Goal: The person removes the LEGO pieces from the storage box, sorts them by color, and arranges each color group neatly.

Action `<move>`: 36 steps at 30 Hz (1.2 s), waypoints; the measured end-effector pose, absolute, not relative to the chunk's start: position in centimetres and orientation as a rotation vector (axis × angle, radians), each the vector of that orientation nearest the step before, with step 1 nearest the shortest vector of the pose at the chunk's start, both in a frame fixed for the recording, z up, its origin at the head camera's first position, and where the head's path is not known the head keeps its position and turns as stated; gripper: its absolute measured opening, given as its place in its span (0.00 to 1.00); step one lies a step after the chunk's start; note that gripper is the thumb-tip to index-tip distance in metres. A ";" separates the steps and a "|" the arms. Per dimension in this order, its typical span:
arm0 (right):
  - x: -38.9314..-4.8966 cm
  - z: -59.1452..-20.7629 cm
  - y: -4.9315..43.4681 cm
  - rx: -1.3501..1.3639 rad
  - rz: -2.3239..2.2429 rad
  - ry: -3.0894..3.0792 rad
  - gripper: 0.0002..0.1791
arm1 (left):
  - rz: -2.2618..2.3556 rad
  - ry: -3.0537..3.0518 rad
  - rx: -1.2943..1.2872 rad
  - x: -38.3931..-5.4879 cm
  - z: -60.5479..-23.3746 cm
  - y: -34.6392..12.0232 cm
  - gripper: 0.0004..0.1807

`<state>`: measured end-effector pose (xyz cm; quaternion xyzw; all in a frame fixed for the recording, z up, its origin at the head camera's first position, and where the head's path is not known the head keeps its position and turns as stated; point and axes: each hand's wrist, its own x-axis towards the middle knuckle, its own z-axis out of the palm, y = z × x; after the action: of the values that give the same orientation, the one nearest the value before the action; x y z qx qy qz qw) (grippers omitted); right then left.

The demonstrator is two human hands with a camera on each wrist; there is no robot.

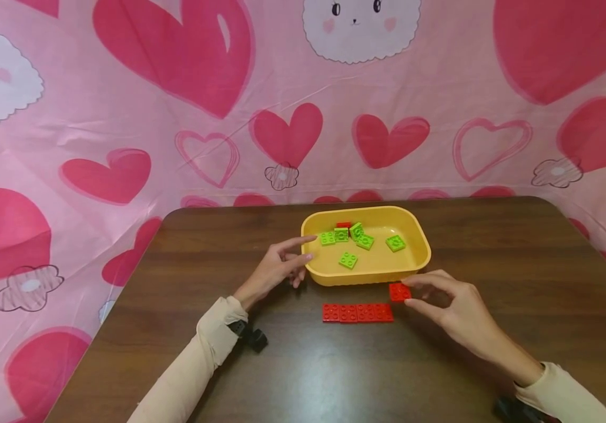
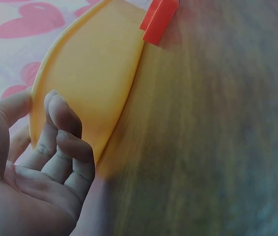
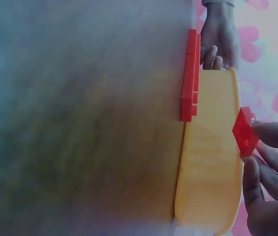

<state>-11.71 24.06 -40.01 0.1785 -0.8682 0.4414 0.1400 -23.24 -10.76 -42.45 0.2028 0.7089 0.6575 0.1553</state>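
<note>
A yellow plastic tub (image 1: 366, 276) holds several green toy bricks (image 1: 348, 260) and a red one (image 1: 344, 225) near its back wall. My left hand (image 1: 276, 267) holds the tub's left end, thumb and index finger over the rim, the other fingers curled outside the wall. Between the thumb and fingers of my right hand (image 1: 458, 305) is a red square toy brick (image 1: 400, 292), pinched just in front of the tub's front right side. On the table, a row of red bricks (image 1: 357, 313) lies end to end, left of that brick and closer to me.
The dark wooden table (image 1: 292, 382) reaches back to a pink cloth (image 1: 281, 70) printed with hearts. Each wrist wears a black camera mount; the left one (image 1: 250, 335) sits low over the tabletop.
</note>
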 end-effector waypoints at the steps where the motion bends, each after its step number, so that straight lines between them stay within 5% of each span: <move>1: -11.6 -40.1 24.1 0.519 1.269 -2.510 0.21 | 1.884 2.031 0.584 -23.3 -42.5 -10.8 0.27; 20: -12.1 -41.0 24.1 0.700 1.120 -2.787 0.13 | 1.859 2.053 0.592 -23.3 -42.7 -10.9 0.27; 36: -12.3 -40.6 24.2 0.805 1.114 -2.836 0.16 | 1.872 2.031 0.583 -23.3 -42.5 -10.9 0.27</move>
<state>-12.26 24.16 -40.56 0.2555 -0.8999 0.3533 -0.0051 -23.29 -10.91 -42.49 0.2040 0.7104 0.6547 0.1584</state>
